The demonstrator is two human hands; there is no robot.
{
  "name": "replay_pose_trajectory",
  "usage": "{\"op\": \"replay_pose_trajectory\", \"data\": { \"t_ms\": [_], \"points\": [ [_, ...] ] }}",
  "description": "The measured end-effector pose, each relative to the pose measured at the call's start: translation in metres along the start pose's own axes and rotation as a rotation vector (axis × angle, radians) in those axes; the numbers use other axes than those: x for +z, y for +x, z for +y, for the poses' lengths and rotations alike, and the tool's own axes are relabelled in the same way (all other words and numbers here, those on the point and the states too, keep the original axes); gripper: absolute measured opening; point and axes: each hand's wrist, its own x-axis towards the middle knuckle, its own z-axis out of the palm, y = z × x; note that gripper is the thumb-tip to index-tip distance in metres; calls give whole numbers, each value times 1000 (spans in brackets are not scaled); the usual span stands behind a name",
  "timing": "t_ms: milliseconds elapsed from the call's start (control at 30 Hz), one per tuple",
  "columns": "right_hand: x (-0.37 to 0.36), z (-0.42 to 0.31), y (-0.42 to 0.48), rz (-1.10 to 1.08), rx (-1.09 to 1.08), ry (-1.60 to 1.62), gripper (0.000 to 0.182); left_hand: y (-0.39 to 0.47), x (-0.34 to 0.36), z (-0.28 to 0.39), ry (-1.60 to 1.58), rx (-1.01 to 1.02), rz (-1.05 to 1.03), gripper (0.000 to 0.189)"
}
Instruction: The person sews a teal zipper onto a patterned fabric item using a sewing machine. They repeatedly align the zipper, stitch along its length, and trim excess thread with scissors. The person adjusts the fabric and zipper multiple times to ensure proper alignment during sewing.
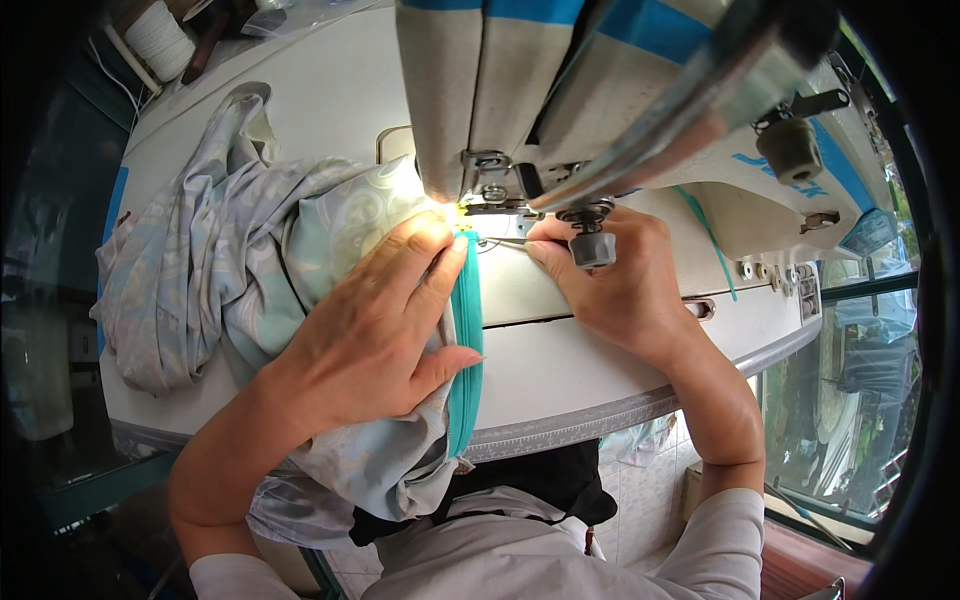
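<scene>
A patterned pale grey-green fabric point(262, 225) lies bunched on the sewing machine table, with a teal zipper tape point(466, 337) along its right edge. My left hand point(367, 322) rests flat on the fabric, fingertips at the tape's upper end beside the lit needle area. To the right, my right hand point(615, 277) pinches a thin pointed metal tool point(506, 241), perhaps tweezers; its tip is near the top of the tape. The sewing machine head point(487, 97) stands over both, and its needle and presser foot are hard to make out in the glare.
White thread on a spool point(159, 41) stands at the back left. A narrow teal strip point(709, 236) lies by the machine's base at right. A measuring tape strip point(562, 427) runs along the table's front edge. The fabric hangs over that edge.
</scene>
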Motion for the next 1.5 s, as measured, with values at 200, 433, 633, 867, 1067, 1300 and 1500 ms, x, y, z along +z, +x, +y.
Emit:
{"op": "replay_pose_trajectory", "data": {
  "t_ms": [200,433,633,867,1067,1300,1500],
  "points": [
    [2,-2,2,-13,-3,-2,8,-1,1,0,6,4,3,87],
    [11,-2,1,73,-77,25,9,1,-2,2,-7,-7,-31,82],
    [13,-2,1,86,-93,12,12,1,-2,2,1,-7,-30,83],
    [15,-1,1,100,-140,-51,19,2,-2,3,0,-4,-23,83],
    [15,0,1,80,-145,-78,18,0,-2,2,2,-18,-14,87],
    [15,0,1,92,-164,-92,16,1,-1,3,4,-21,-10,87],
    [14,-2,-1,137,-196,-126,11,1,-1,2,18,-33,-14,85]
  ]
}}
